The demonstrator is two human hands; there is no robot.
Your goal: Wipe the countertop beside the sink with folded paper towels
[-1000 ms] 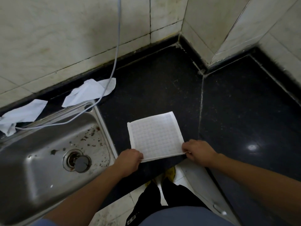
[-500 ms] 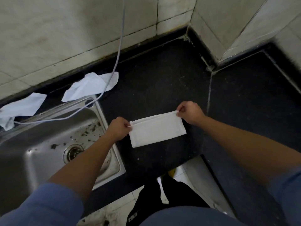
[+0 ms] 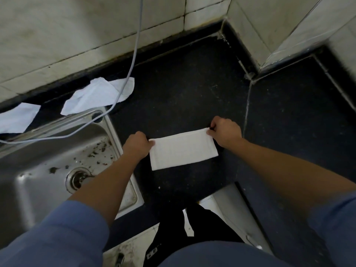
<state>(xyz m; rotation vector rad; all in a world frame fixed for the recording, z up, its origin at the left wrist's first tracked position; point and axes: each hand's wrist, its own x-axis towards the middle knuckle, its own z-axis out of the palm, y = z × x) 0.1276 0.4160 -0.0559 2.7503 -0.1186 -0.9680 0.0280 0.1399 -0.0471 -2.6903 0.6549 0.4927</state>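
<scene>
- The folded paper towel (image 3: pixel 183 149) is a white oblong on the black countertop (image 3: pixel 183 89), just right of the sink and near the counter's front edge.
- Its long axis runs left to right, with the right end angled a little farther from the person than the left. A faint embossed grid shows on its top face.
- The left hand (image 3: pixel 137 144) has its fingers curled and pinches the towel's far left corner.
- The right hand (image 3: pixel 225 132) is curled the same way and pinches the far right corner. The near long edge lies free.
- Both forearms are bare below blue sleeves (image 3: pixel 63 234), and the left forearm crosses over the sink's right side.
- The steel sink (image 3: pixel 38 170) is set into the counter at left. Dark bits of debris are scattered on its bottom around the round drain (image 3: pixel 77 179).
- A pale cable (image 3: pixel 134 54) hangs down the wall, crosses a crumpled paper towel (image 3: pixel 98 97) behind the sink, then trails left over the basin.
- A second crumpled towel (image 3: pixel 17 118) lies farther left, by the picture's edge.
- Pale wall tiles (image 3: pixel 77 26) with dark grout back the counter, which turns a corner at right along a light seam (image 3: pixel 247 105).
- Dark trousers (image 3: pixel 173 228) show below the counter edge. A small white mark (image 3: pixel 152 255) on them is too blurred to read.
</scene>
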